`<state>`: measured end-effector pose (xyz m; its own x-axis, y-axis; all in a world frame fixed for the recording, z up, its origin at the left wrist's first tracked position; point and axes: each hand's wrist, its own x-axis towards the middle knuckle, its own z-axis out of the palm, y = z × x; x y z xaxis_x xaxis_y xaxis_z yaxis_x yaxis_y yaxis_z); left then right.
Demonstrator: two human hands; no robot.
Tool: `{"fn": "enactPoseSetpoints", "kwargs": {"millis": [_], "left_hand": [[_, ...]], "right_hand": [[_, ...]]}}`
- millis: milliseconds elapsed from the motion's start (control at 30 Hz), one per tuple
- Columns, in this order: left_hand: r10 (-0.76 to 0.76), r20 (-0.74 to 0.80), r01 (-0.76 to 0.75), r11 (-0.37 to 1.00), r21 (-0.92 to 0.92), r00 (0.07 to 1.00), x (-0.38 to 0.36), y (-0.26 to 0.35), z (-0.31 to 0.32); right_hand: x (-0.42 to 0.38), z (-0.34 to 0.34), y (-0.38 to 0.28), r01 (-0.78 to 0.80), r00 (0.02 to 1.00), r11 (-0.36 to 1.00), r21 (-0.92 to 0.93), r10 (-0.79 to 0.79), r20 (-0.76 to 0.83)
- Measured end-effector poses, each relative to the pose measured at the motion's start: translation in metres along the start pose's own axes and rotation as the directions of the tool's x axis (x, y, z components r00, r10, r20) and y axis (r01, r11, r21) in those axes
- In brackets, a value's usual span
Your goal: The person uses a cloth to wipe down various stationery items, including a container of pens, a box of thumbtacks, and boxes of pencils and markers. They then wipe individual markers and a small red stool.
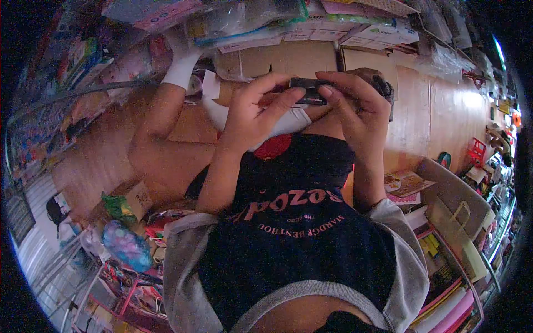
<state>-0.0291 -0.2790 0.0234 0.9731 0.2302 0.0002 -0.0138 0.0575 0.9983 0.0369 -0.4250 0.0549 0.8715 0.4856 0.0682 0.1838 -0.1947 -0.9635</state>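
held thing: a small dark flat object (308,90), maybe a card-sized case or packet, held up in the air between both hands, above the person's dark shirt (294,222) and carried by no surface.
left hand (252,111): fingers curled, thumb and forefinger pinching the object's left end.
right hand (355,108): fingers bent over the top edge, thumb under it, pinching the right end.
step in hand: by the look of it, the object is being turned over or prised at with the fingertips; whether it is open or closed cannot be told.
next move calls for: probably a steady grip at one end while the other hand's fingertips work the edge; a small slick thing could slip.
nearby: bare legs in white socks (180,66) stretched over a wooden floor (444,111).
further out: cardboard box (300,58) ahead, packed shelves (466,233) at the right, bagged goods (125,244) at the left.
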Motion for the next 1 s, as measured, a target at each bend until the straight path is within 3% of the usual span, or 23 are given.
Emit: {"fn": "enactPoseSetpoints", "kwargs": {"millis": [67,167,267,333,367,433,567,633,733,833,1000], "left_hand": [[0.022,-0.010,-0.022,1.000,-0.015,1.000,0.002,-0.002,-0.001],[0.046,0.094,-0.052,0.997,0.064,0.995,0.004,-0.001,-0.004],[-0.049,0.086,0.049,0.999,0.006,0.995,0.004,0.007,-0.003],[0.047,0.044,-0.053,0.987,0.153,0.998,0.004,0.002,-0.005],[0.046,0.044,-0.052,0.987,0.153,0.998,0.005,-0.001,-0.006],[-0.048,0.075,0.043,0.997,0.067,0.996,0.006,-0.005,-0.009],[0.013,0.209,-0.043,0.989,0.142,0.978,0.007,-0.002,-0.017],[-0.042,0.214,0.021,0.995,0.101,0.976,0.007,-0.001,-0.018],[-0.095,0.204,0.094,0.995,0.012,0.974,0.006,0.007,-0.016],[-0.103,0.229,0.139,0.980,-0.145,0.968,0.005,0.004,-0.015],[-0.102,0.279,0.145,0.980,-0.137,0.955,0.005,0.006,-0.019]], "right_hand": [[-0.001,0.001,-0.001,-0.014,1.000,1.000,0.015,0.014,-0.021],[-0.002,0.001,0.000,0.003,0.999,0.997,-0.077,-0.006,-0.039],[0.000,0.001,0.003,0.094,0.994,0.977,-0.194,-0.102,-0.030],[0.001,0.001,0.003,0.068,0.997,0.992,-0.108,-0.072,-0.030],[0.001,0.001,0.003,0.067,0.997,0.992,-0.107,-0.070,-0.030],[0.002,-0.002,0.001,-0.126,0.991,0.990,0.058,0.122,0.059],[0.001,-0.012,0.010,-0.129,0.980,0.991,-0.019,0.130,0.154],[0.002,-0.010,0.005,-0.125,0.982,0.988,0.088,0.111,0.151],[0.002,-0.011,0.003,-0.123,0.982,0.991,-0.053,0.130,0.140],[0.002,-0.011,0.003,-0.101,0.983,0.995,0.019,0.096,0.159],[0.002,-0.013,0.000,-0.083,0.976,0.996,0.033,0.074,0.204]]}}
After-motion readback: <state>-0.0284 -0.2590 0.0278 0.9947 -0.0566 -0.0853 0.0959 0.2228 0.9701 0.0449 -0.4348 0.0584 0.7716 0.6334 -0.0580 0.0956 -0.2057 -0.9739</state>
